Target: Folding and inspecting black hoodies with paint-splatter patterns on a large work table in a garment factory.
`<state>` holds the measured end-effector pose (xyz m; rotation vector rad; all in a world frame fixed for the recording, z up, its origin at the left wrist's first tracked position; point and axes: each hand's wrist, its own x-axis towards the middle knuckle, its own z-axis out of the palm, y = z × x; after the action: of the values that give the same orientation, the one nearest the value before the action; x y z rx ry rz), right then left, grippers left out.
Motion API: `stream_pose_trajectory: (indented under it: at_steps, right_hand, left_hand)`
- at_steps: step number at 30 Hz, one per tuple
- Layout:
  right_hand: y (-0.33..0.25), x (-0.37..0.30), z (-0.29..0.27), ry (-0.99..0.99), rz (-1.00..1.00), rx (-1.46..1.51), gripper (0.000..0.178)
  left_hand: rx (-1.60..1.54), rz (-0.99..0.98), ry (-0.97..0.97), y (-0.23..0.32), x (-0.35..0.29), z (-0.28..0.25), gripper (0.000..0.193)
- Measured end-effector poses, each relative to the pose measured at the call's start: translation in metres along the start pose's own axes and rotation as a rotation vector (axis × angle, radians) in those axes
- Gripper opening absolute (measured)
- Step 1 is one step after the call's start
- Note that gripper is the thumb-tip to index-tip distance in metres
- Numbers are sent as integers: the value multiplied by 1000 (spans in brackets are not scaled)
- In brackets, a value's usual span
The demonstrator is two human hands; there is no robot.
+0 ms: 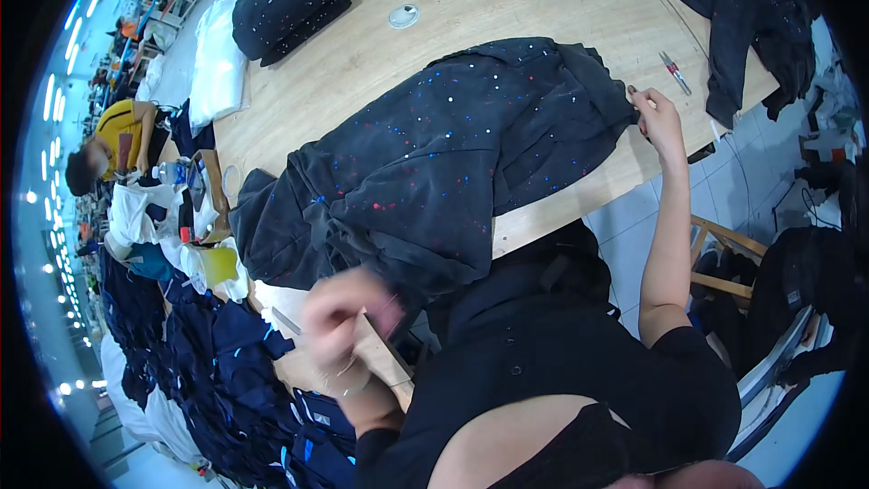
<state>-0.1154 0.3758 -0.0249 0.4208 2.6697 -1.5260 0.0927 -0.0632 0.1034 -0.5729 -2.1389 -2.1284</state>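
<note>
A black sweatshirt with red, blue and white paint specks lies rumpled across the wooden table, its lower part draping over the front edge. At its right end, my right hand pinches the cloth edge between thumb and fingers, arm stretched out. My left hand is raised near the table's front left edge, just in front of the sweatshirt's near folds. Motion smears its fingers, so whether it holds anything is unclear. A pair of small thread snips with red on it lies beyond my right hand.
A folded speckled garment and clear plastic bags lie at the far left. More dark speckled clothing hangs over the right edge. Dark garments are heaped at the left. A person in yellow is farther off.
</note>
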Motion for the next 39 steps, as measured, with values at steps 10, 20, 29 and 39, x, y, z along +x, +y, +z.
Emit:
stream_pose_trajectory:
  at_steps: [10, 20, 29, 39]
  right_hand:
    - [-46, 33, -29, 1, -473, 452, 16]
    - [-54, 28, -7, -561, 179, 358, 23]
    - [-25, 1, -22, -403, -184, 835, 12]
    - [-102, -39, 27, 92, -711, -203, 35]
  left_hand:
    - [1310, -53, -64, -142, 116, 102, 55]
    - [1195, 304, 51, -135, 115, 85, 49]
    - [1054, 239, -194, -145, 92, 91, 47]
    - [917, 5, -449, -136, 76, 80, 45]
